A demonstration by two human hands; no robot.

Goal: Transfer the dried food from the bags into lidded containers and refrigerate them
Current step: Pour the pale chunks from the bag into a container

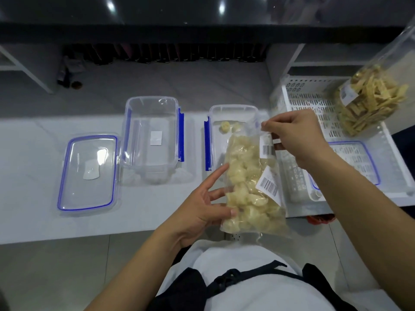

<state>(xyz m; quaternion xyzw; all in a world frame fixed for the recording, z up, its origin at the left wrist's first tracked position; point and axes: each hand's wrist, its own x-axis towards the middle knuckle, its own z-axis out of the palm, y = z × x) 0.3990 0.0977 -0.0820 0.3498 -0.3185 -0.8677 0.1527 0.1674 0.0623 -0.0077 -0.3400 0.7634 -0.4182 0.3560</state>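
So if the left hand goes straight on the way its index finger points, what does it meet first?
Probably the bag of pale dried pieces; the left hand already holds its side. Depth is unclear.

A: What is hidden here?

B: The clear plastic bag of pale dried pieces (249, 187) covers most of the right-hand clear lidless container with a blue clip (226, 113); only its far end shows, with two pale pieces inside.

A: And the hands?

B: The left hand's (202, 205) fingertips go behind the bag. The right hand (296, 135) hides the bag's top corner.

A: Anything cut off?

B: The second clear bag of yellowish strips (370, 97) runs out past the right edge. The clear blue-rimmed lid (359, 162) in the white perforated plastic tray (314, 97) is partly behind the right forearm.

A: Any print readable?

B: No. The white barcode labels (268, 185) are too small to read, and the dark items on the shelf (157, 52) beyond the white bench (33, 153) are blurred.
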